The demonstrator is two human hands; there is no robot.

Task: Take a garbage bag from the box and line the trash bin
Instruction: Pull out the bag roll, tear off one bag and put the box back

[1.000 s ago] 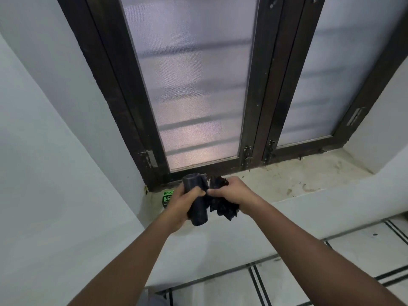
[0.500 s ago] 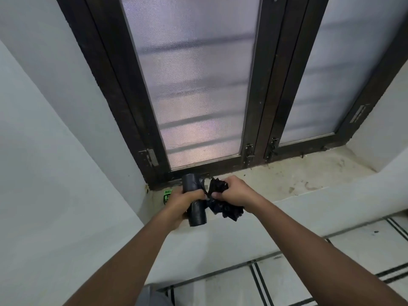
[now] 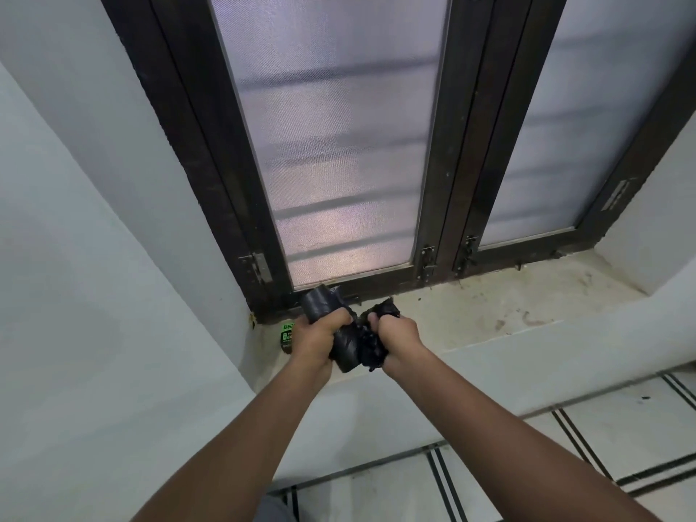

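A black roll of garbage bags (image 3: pixel 324 304) stands tilted in front of the window's bottom frame, and my left hand (image 3: pixel 315 339) grips it round its middle. My right hand (image 3: pixel 396 333) clutches a crumpled black garbage bag (image 3: pixel 371 346) that still hangs against the roll's right side. Behind my left hand, a green and black box (image 3: pixel 286 336) lies on the windowsill; only its left edge shows. No trash bin is in view.
The stained stone windowsill (image 3: pixel 508 307) runs to the right under a dark-framed window (image 3: pixel 444 182) with frosted panes. White walls close in on the left and below the sill. A tiled floor (image 3: pixel 565 446) with dark lines lies at the bottom right.
Both hands have shifted slightly with the roll and the crumpled bag; my right hand has tightened down on the bag beside the roll. The grips are the same.
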